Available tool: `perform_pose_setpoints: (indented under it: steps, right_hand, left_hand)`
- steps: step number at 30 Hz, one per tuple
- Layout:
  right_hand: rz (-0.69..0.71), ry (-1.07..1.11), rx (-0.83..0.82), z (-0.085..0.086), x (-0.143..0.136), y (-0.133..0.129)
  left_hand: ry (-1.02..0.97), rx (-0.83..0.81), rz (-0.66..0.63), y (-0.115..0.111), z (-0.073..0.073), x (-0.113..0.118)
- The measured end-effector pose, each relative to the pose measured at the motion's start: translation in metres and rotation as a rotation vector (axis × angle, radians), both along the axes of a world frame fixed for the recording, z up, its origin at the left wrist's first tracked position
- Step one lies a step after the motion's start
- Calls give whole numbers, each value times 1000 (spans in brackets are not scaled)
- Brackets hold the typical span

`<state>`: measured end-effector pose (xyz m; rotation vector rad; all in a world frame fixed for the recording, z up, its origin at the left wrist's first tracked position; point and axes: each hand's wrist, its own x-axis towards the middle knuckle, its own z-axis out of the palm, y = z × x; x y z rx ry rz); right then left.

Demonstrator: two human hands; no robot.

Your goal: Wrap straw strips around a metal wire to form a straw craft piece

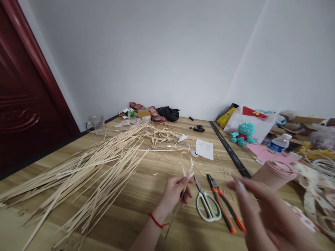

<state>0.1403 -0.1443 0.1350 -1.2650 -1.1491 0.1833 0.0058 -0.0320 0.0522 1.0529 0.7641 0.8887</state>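
My left hand point(178, 190), with a red cord at its wrist, is closed in a pinch on a thin wire point(173, 218) and a pale straw strip point(183, 164). The strip bends in a loop above the fingertips; the wire runs down below the hand. Close to the camera on the right, my right hand point(272, 216) is blurred, thumb and forefinger together; whatever is between them cannot be made out. Between the hands lie white-handled scissors point(208, 205) and orange-handled pliers point(226, 205). Left of my left hand spreads a big bundle of straw strips point(102, 167).
At the back stand a glass mug point(96, 124) and a black bag point(169, 113). Braided straw point(163, 136) and a white paper point(204, 149) lie mid-table. To the right are a turquoise crocheted toy point(244, 134), a water bottle point(279, 143) and a pink roll point(274, 174).
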Motion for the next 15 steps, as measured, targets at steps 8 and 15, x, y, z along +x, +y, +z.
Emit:
perform_pose_setpoints:
  steps: [8, 15]
  right_hand:
    - [260, 177, -47, 8, 0, 59]
    - [230, 542, -193, 6, -8, 58]
  left_hand:
    - [-76, 178, -183, -10, 62, 8]
    - [-87, 189, -351, -24, 73, 9]
